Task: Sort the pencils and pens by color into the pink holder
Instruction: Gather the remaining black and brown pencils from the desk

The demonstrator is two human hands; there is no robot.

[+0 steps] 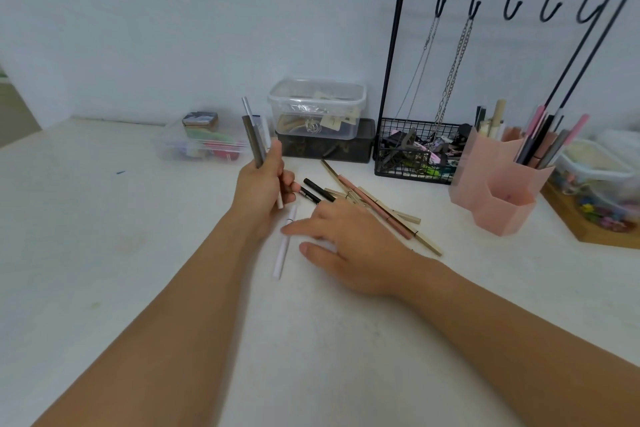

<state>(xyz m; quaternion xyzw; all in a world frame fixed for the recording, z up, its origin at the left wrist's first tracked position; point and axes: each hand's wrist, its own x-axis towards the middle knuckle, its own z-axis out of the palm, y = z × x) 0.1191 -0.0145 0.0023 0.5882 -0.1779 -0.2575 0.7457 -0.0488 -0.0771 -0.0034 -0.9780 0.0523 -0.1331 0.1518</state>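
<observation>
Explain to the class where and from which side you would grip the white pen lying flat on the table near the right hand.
Pinch the white pen across its lower half, coming straight down from above. It lies flat and alone on the table, its long sides free. The right hand already has straight fingers on its middle; the left hand is full of pens.

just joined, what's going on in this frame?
A person is sorting pens and pencils at a white table. The left hand grips a small upright bundle of pens. The right hand reaches with straight fingers to a white pen lying on the table. A loose pile of beige, pink and black pens still lies beyond it. The pink holder to the right already holds several pens.
</observation>
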